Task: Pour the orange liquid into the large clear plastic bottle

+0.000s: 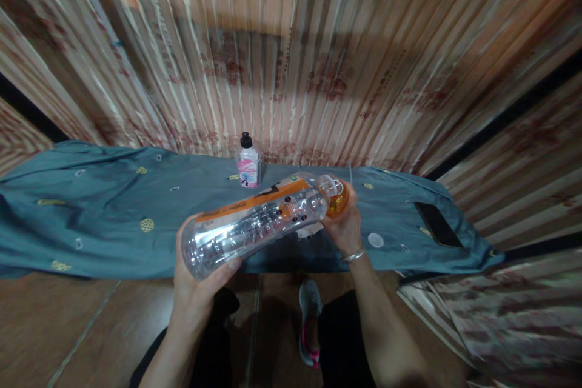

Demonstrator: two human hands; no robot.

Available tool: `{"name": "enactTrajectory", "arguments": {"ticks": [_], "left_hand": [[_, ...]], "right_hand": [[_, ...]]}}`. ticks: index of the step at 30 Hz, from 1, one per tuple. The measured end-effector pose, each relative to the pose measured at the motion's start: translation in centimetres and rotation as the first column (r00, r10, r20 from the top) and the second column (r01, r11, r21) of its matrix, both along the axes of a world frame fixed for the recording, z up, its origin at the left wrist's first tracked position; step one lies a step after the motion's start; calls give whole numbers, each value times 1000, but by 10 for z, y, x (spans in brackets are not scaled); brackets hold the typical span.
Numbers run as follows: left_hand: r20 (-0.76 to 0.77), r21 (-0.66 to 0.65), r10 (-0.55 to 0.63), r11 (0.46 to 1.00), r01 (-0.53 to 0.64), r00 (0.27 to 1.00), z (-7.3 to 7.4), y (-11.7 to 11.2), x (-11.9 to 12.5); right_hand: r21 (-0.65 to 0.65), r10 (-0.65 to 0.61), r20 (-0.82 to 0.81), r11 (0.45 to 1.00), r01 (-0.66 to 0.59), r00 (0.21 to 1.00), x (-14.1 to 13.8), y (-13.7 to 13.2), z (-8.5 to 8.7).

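Note:
A large clear plastic bottle (254, 224) with an orange printed label is held nearly level above the cloth, its neck end tilted up to the right. My left hand (195, 282) is wrapped round the bottle's base, thumb along the near side. At the other end, my right hand (346, 224) grips the orange translucent top (337, 199) by the bottle's neck; a clear rim shows there. Whether this top is screwed on or only held against the neck, I cannot tell. No liquid is visible inside the bottle.
A teal patterned cloth (109, 206) covers the narrow table. On it stand a small black-capped bottle (248, 168) with a pink label, a white disc (375, 240) and a dark phone (438, 224). Pleated curtains (291, 73) hang close behind. Dark posts (500, 121) flank the table.

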State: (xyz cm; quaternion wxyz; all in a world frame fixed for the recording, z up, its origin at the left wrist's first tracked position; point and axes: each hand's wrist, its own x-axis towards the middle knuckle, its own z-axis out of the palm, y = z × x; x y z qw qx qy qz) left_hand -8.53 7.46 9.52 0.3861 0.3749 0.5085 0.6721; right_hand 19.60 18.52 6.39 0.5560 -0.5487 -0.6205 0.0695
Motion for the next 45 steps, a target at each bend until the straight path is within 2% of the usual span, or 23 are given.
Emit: {"name": "enactTrajectory", "arguments": {"ticks": [3, 17, 29, 40, 45], "left_hand": [[12, 9, -24, 1000, 24, 1000, 0, -1, -1], [-46, -6, 12, 1000, -12, 999, 3, -2, -3], [8, -14, 100, 995, -100, 995, 29, -8, 16], [-76, 16, 109, 994, -108, 991, 30, -8, 16], [-45, 21, 94, 995, -93, 995, 32, -8, 17]], "right_hand": [[-3, 9, -7, 1000, -9, 1000, -1, 1, 0], [-25, -22, -7, 999, 22, 1000, -2, -1, -1], [0, -18, 17, 1000, 18, 1000, -3, 0, 0], [-16, -47, 19, 999, 47, 999, -4, -1, 2], [-26, -35, 20, 999, 36, 999, -4, -1, 3]]}}
